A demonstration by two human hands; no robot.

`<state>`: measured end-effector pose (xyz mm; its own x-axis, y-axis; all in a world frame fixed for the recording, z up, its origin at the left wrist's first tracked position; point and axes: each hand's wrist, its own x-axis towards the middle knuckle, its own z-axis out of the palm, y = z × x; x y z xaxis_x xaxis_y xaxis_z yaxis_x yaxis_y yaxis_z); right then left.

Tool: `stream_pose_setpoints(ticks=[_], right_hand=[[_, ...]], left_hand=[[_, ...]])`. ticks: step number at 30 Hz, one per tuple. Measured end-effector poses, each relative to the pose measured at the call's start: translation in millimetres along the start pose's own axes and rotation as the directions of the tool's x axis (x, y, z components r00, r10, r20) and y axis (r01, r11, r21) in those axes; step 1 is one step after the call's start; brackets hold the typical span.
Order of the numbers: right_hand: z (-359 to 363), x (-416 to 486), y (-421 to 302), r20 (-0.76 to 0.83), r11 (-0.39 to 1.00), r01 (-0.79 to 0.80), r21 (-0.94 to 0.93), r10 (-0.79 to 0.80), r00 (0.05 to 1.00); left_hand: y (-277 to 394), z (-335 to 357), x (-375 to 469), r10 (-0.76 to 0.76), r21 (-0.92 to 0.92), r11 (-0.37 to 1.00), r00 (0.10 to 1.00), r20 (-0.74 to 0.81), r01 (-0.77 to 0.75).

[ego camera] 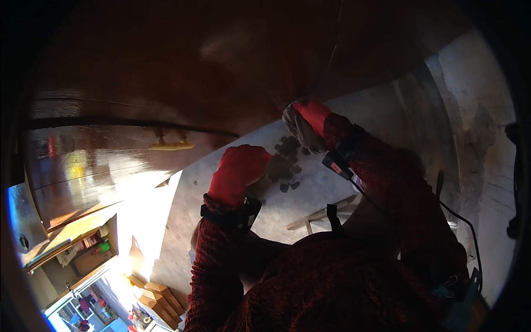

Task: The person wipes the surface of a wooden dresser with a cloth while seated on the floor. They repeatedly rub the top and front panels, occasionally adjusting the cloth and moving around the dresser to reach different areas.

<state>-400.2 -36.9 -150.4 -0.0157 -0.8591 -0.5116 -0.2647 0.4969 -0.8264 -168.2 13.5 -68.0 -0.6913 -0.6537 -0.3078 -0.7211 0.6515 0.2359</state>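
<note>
My right hand (313, 116), in a red glove, is closed on a bunched grey cloth (302, 128) close to the lower edge of a glossy dark brown wooden panel (232, 83). To its left my left hand (242, 166), also red-gloved, is curled just below the panel's edge; whether anything is inside it cannot be seen. Dark straps with small boxes sit on both wrists. A yellowish handle (172, 146) is mounted on the wooden surface at the left, below a long dark gap.
Dark wet patches (286, 159) mark the concrete floor. A wooden T-shaped piece (321, 213) lies near my body. Cardboard boxes (159, 301) and an open drawer or shelf (93, 249) with items are at lower left. A stained wall rises at the right.
</note>
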Motion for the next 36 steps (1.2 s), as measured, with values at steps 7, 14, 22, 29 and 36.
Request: stream_pose_setpoints(ticks=[7,14,22,29,36], right_hand=[[-21,8,3,0.276,0.881,0.002,0.473,-0.15,0.949],[-6,2,5,0.024,0.993,0.114,0.026,-0.114,0.993],[-25,-1,-10,0.371,0.951,0.109,0.29,-0.216,0.903],[-25,-10,-8,0.087,0.941,0.073,0.331,-0.108,0.99],[-62,2,0,-0.053,0.996,0.091,0.016,-0.09,0.995]], left_hand=[[1,3,0,-0.026,-0.007,1.0,1.0,0.001,0.026],[4,6,7,-0.019,0.073,0.997,0.998,0.06,0.015],[8,0,5,0.009,0.031,0.999,0.999,0.05,-0.01],[2,-2,11,-0.014,-0.007,1.0,0.997,0.072,0.014],[8,2,15,-0.074,-0.062,0.995,0.992,0.097,0.081]])
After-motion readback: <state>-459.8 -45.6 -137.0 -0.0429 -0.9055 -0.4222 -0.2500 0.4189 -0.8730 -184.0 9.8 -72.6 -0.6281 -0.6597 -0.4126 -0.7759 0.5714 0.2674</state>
